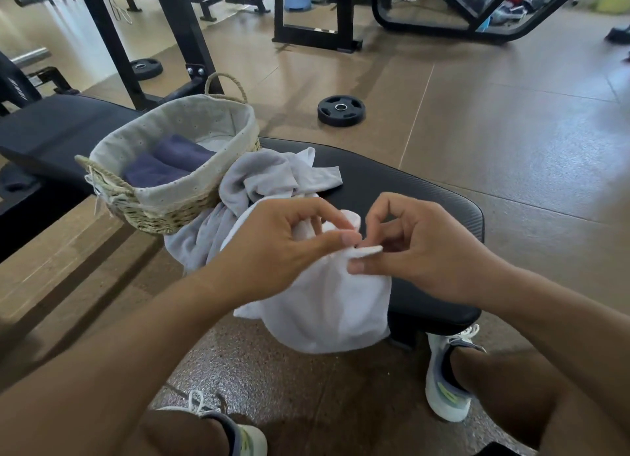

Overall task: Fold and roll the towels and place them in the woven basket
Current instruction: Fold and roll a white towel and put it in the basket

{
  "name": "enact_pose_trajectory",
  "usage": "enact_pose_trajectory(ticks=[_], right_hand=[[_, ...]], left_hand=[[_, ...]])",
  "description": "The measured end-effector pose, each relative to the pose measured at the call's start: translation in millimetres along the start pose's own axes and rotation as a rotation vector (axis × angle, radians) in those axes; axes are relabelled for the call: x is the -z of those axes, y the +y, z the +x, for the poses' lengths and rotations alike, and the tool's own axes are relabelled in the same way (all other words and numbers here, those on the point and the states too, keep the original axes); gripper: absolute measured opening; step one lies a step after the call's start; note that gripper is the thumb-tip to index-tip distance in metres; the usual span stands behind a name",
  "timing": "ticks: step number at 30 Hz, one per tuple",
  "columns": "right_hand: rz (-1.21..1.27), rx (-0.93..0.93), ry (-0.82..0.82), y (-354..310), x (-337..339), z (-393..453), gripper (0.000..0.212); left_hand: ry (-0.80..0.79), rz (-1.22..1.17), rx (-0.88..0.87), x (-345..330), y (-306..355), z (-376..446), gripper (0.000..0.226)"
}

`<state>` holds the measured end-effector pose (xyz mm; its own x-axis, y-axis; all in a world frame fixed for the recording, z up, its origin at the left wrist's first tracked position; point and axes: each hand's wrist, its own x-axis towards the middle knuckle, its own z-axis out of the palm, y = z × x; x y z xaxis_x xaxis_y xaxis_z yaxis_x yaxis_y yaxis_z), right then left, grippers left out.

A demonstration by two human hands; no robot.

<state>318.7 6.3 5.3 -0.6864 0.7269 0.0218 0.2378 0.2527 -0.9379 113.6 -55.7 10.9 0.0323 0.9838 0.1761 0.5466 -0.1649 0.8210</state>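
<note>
A white towel hangs over the near edge of a black padded bench. My left hand pinches its upper edge, and my right hand pinches the same edge right beside it. Behind them a light grey towel lies crumpled on the bench. Left of it stands the woven basket with a grey cloth lining, holding two rolled dark blue towels.
A black weight plate lies on the brown floor beyond the bench, a smaller one further left. Black gym frames stand at the back. My two feet in white shoes rest on the floor below the bench.
</note>
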Motion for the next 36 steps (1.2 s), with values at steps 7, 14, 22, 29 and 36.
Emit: enact_pose_trajectory(ticks=[7, 14, 22, 29, 36], right_hand=[[0.008, -0.065, 0.05, 1, -2, 2, 0.052], [-0.072, 0.007, 0.02, 7, 0, 2, 0.033], [-0.072, 0.068, 0.172, 9, -7, 2, 0.021], [-0.16, 0.072, 0.23, 11, -8, 1, 0.016], [-0.203, 0.113, 0.215, 10, -10, -1, 0.015]], left_hand=[[-0.027, -0.001, -0.026, -7, -7, 2, 0.02], [0.021, 0.035, 0.037, -7, -9, 4, 0.016], [0.03, 0.024, 0.092, -5, -5, 4, 0.016], [0.003, -0.063, 0.061, -3, -2, 2, 0.005], [-0.081, -0.085, 0.089, 0, 6, 0, 0.011]])
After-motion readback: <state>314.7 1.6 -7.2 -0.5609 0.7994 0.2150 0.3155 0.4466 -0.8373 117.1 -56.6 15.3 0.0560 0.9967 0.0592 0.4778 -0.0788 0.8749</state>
